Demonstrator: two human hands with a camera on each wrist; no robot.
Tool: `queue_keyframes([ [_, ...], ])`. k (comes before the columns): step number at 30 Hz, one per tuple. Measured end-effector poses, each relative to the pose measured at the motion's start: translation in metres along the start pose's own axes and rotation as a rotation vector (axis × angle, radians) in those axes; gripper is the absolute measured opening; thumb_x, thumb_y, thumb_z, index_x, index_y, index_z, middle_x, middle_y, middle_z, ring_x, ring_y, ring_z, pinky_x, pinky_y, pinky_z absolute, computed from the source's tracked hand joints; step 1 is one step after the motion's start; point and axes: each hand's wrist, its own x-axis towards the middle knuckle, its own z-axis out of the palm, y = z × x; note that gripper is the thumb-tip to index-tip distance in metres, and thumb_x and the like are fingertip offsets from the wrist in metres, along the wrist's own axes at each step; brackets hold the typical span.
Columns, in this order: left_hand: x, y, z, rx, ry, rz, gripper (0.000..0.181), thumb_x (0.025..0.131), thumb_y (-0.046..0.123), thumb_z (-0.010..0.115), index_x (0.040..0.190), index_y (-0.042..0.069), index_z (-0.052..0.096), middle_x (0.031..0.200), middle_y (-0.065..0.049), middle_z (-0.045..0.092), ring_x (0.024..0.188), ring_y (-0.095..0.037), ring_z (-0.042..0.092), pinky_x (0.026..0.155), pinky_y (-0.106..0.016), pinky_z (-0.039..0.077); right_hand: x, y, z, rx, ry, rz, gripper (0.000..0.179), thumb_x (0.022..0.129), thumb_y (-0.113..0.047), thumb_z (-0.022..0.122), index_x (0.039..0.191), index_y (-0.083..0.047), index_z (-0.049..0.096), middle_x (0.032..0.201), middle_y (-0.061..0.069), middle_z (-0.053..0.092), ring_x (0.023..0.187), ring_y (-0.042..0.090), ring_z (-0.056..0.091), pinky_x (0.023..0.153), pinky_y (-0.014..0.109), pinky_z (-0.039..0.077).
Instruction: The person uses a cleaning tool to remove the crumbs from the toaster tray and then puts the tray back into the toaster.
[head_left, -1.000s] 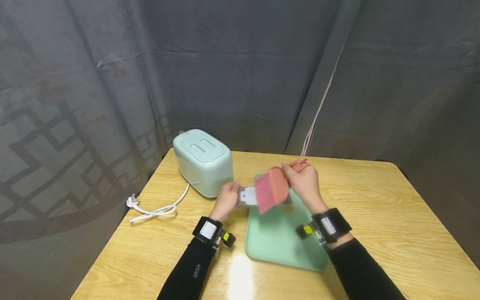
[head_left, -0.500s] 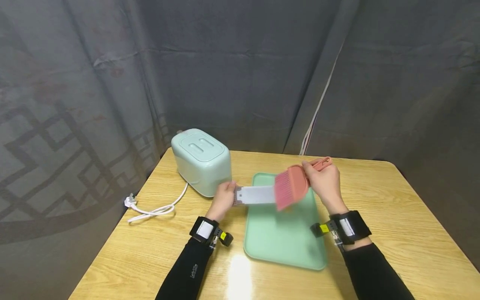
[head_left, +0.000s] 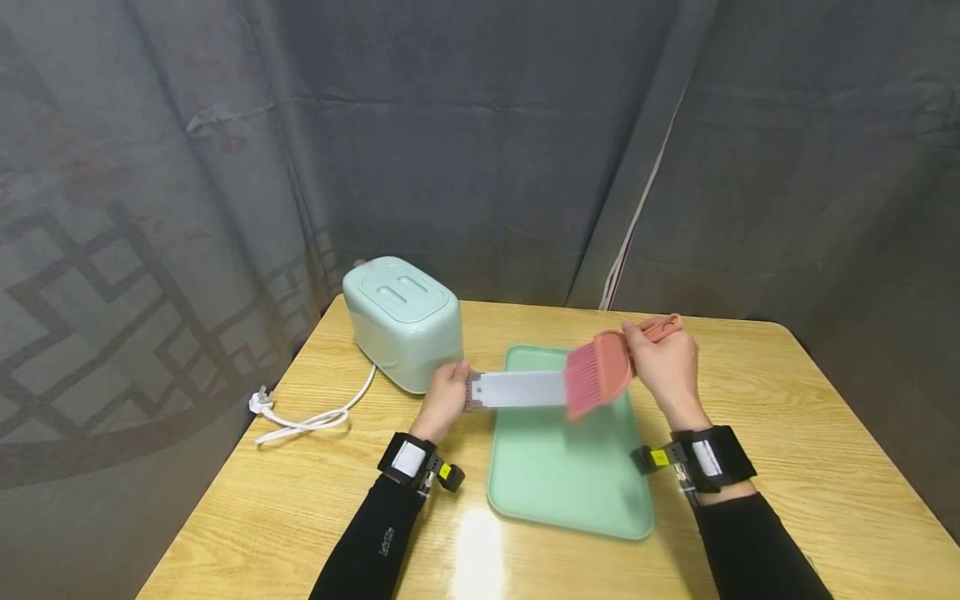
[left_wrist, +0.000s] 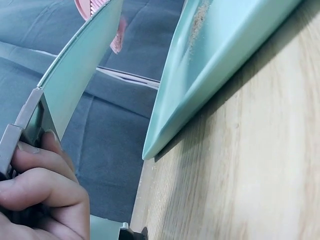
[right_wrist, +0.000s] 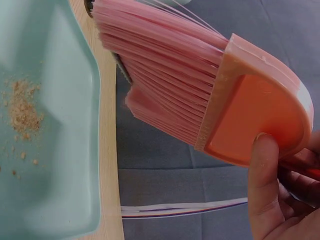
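Observation:
My left hand (head_left: 444, 402) grips the dark end of a flat metal toaster crumb tray (head_left: 521, 389), which stretches out rightward over the green tray (head_left: 570, 492). In the left wrist view its sheet (left_wrist: 75, 70) is tilted, with curled fingers (left_wrist: 45, 187) at its end. My right hand (head_left: 667, 367) holds a small coral hand brush (head_left: 613, 367) by its handle, thumb on the back of the head. The pink bristles (right_wrist: 165, 65) overlap the crumb tray's right end. Brown crumbs (right_wrist: 24, 110) lie in the green tray below.
A mint toaster (head_left: 408, 333) with a lid stands at the back left, close beside my left hand. Its white cord (head_left: 318, 422) and plug (head_left: 261, 402) lie on the wooden table (head_left: 765, 433). A grey curtain (head_left: 465, 167) hangs behind the table.
The brush in my right hand has moved rightward along the crumb tray toward its right end, uncovering more of the metal sheet. My left hand has barely moved.

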Motion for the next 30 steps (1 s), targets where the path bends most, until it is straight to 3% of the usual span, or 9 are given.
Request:
queue_keyframes([
  [7, 0.000, -0.001, 0.000, -0.006, -0.011, 0.003, 0.042, 0.111, 0.026, 0.040, 0.123, -0.007, 0.062, 0.112, -0.016, 0.063, 0.099, -0.026, 0.059, 0.084, -0.036, 0.048, 0.001, -0.002, 0.004, 0.113, -0.009, 0.001, 0.039, 0.096, -0.036, 0.070, 0.098, 0.003, 0.068, 0.065, -0.006, 0.061, 0.050, 0.003, 0.056, 0.044, 0.021, 0.046],
  [12, -0.001, -0.001, 0.002, -0.005, -0.016, 0.013, 0.041, 0.111, 0.026, 0.040, 0.122, -0.007, 0.062, 0.111, -0.016, 0.064, 0.097, -0.024, 0.059, 0.080, -0.033, 0.049, 0.000, -0.010, 0.017, 0.284, -0.126, -0.010, 0.040, 0.095, -0.038, 0.073, 0.105, 0.001, 0.068, 0.064, -0.002, 0.063, 0.044, 0.006, 0.055, 0.040, 0.023, 0.047],
  [16, -0.002, -0.001, 0.005, -0.005, -0.018, 0.002, 0.040, 0.111, 0.026, 0.040, 0.120, -0.005, 0.063, 0.109, -0.015, 0.064, 0.095, -0.024, 0.060, 0.079, -0.033, 0.050, -0.003, -0.017, 0.030, 0.347, -0.221, -0.027, 0.038, 0.094, -0.035, 0.075, 0.100, 0.001, 0.065, 0.058, -0.003, 0.058, 0.040, 0.006, 0.049, 0.037, 0.023, 0.042],
  [19, -0.001, 0.000, 0.006, 0.004, -0.017, 0.003, 0.040, 0.111, 0.026, 0.040, 0.120, -0.004, 0.064, 0.110, -0.015, 0.064, 0.097, -0.024, 0.060, 0.083, -0.036, 0.050, -0.006, -0.023, 0.040, 0.365, -0.282, -0.028, 0.038, 0.092, -0.034, 0.078, 0.095, 0.000, 0.063, 0.057, -0.003, 0.057, 0.040, 0.007, 0.049, 0.037, 0.023, 0.043],
  [23, -0.001, 0.001, 0.006, 0.022, -0.010, 0.018, 0.039, 0.110, 0.026, 0.040, 0.119, -0.004, 0.065, 0.112, -0.015, 0.064, 0.100, -0.025, 0.060, 0.090, -0.041, 0.049, -0.009, -0.030, 0.046, 0.325, -0.363, 0.000, 0.038, 0.089, -0.031, 0.081, 0.097, 0.001, 0.063, 0.067, 0.001, 0.064, 0.050, 0.008, 0.058, 0.045, 0.025, 0.050],
  [27, -0.001, 0.001, 0.006, 0.024, -0.007, 0.021, 0.038, 0.110, 0.026, 0.041, 0.118, -0.002, 0.066, 0.110, -0.014, 0.064, 0.098, -0.025, 0.059, 0.089, -0.041, 0.049, -0.009, -0.031, 0.046, 0.289, -0.445, 0.001, 0.039, 0.087, -0.028, 0.083, 0.102, 0.003, 0.063, 0.079, 0.005, 0.068, 0.060, 0.010, 0.064, 0.053, 0.029, 0.056],
  [30, -0.002, 0.002, 0.006, 0.026, -0.002, 0.020, 0.038, 0.110, 0.026, 0.041, 0.116, -0.001, 0.066, 0.107, -0.013, 0.064, 0.096, -0.023, 0.059, 0.085, -0.037, 0.049, -0.008, -0.030, 0.046, 0.318, -0.499, -0.045, 0.037, 0.088, -0.024, 0.082, 0.102, 0.004, 0.064, 0.079, 0.006, 0.068, 0.059, 0.011, 0.065, 0.053, 0.030, 0.057],
])
